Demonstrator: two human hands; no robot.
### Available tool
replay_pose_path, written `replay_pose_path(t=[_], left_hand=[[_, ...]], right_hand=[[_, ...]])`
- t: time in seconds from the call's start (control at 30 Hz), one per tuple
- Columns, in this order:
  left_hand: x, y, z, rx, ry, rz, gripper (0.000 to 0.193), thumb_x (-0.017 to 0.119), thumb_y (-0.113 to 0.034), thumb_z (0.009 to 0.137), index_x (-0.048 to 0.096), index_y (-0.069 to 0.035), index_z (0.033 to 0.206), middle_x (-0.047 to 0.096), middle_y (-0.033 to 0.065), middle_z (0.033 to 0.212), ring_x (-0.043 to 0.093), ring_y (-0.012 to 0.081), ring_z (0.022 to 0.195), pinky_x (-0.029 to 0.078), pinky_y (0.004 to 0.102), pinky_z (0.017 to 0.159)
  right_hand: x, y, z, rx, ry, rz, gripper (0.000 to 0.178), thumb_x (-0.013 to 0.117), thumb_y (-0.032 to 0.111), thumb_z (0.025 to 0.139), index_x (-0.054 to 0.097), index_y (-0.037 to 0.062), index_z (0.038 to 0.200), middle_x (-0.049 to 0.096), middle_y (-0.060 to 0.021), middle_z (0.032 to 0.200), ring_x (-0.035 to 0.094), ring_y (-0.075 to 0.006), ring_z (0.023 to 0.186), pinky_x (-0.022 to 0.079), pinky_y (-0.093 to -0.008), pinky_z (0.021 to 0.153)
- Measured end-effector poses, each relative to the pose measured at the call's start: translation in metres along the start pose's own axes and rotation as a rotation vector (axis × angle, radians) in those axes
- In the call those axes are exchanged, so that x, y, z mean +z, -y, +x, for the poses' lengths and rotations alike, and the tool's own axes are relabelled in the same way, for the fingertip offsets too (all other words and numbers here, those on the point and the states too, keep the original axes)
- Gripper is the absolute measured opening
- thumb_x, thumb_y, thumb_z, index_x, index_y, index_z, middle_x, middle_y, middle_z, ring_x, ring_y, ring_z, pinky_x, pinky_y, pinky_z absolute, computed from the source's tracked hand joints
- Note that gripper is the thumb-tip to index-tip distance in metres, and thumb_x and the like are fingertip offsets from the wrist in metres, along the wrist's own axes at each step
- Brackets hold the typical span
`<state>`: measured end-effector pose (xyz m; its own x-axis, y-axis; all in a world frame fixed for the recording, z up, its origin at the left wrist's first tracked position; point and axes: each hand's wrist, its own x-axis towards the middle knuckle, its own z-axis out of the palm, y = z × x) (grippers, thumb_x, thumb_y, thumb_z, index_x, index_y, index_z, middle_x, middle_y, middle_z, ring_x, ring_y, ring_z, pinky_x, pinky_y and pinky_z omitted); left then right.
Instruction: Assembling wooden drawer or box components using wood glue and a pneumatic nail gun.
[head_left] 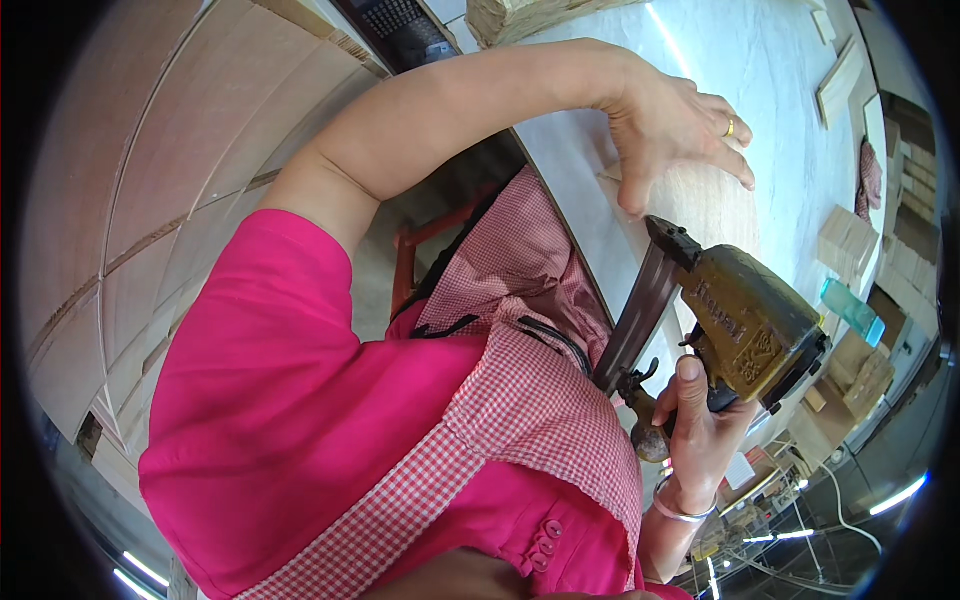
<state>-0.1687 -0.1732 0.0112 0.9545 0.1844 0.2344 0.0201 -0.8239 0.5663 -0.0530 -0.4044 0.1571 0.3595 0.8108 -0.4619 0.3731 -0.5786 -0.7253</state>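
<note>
My right hand is wrapped around the handle of a worn brass-coloured nail gun, with the thumb up near the trigger. The gun's dark nose points toward a pale wooden board on the table; I cannot tell whether it touches the wood. Over that board arches my left hand, thumb at one side and fingers at the other, gripping it across its width. The left thumb tip is close to the gun's nose. The gun's body hides part of the board.
The pale table has its edge close to my apron. A wood block lies at the far side. Toward the right are wood strips, stacked wood pieces and a teal container. Large wooden panels stand at left.
</note>
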Motion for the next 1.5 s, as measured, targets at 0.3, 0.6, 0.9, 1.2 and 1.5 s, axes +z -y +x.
replay_pose_path(t=[0.3,0.6,0.9,1.2,1.5], left_hand=[[-0.001,-0.001,0.004,0.007,-0.003,-0.013,0.113,0.083,-0.032,0.046,0.037,-0.019,0.149,0.034,0.0242,0.148,0.034,0.0377,0.139,0.036,0.0529,0.107],[-0.002,-0.002,0.007,0.001,0.016,-0.035,0.112,0.082,-0.031,0.047,0.037,-0.019,0.149,0.035,0.0238,0.148,0.034,0.0373,0.139,0.037,0.0525,0.107],[-0.001,0.001,0.011,0.042,-0.005,0.013,0.111,0.082,-0.033,0.048,0.036,-0.018,0.148,0.036,0.0253,0.147,0.034,0.0394,0.138,0.036,0.0533,0.106],[-0.011,-0.019,-0.085,-0.110,-0.116,-0.120,0.109,0.082,-0.037,0.049,0.037,-0.015,0.147,0.029,0.0283,0.150,0.025,0.0460,0.141,0.024,0.0530,0.114],[0.024,-0.146,-0.210,-0.667,-0.357,0.063,0.117,0.087,-0.043,0.047,0.036,-0.010,0.147,0.026,0.0225,0.150,0.024,0.0419,0.141,0.024,0.0533,0.113]], right_hand=[[-0.002,0.002,-0.001,0.026,-0.035,0.019,0.032,0.067,0.022,0.094,0.056,-0.0048,0.107,0.053,-0.0031,0.058,0.047,-0.0087,0.041,0.036,-0.0226,0.038],[-0.006,0.009,0.001,0.084,-0.039,0.013,0.032,0.069,0.022,0.093,0.058,-0.0049,0.106,0.055,-0.0027,0.059,0.047,-0.0080,0.042,0.036,-0.0223,0.038],[-0.016,0.010,0.008,0.072,-0.018,-0.085,0.030,0.071,0.022,0.091,0.060,-0.0031,0.105,0.057,-0.0014,0.062,0.049,-0.0074,0.044,0.038,-0.0219,0.039],[-0.025,-0.035,-0.029,-0.020,-0.077,0.002,0.033,0.075,0.014,0.086,0.059,-0.0017,0.110,0.061,-0.0045,0.084,0.055,-0.0107,0.065,0.043,-0.0255,0.057],[-0.033,-0.056,-0.058,-0.124,-0.046,0.057,0.036,0.076,0.011,0.084,0.058,-0.0019,0.112,0.062,-0.0046,0.085,0.056,-0.0113,0.064,0.043,-0.0253,0.057]])
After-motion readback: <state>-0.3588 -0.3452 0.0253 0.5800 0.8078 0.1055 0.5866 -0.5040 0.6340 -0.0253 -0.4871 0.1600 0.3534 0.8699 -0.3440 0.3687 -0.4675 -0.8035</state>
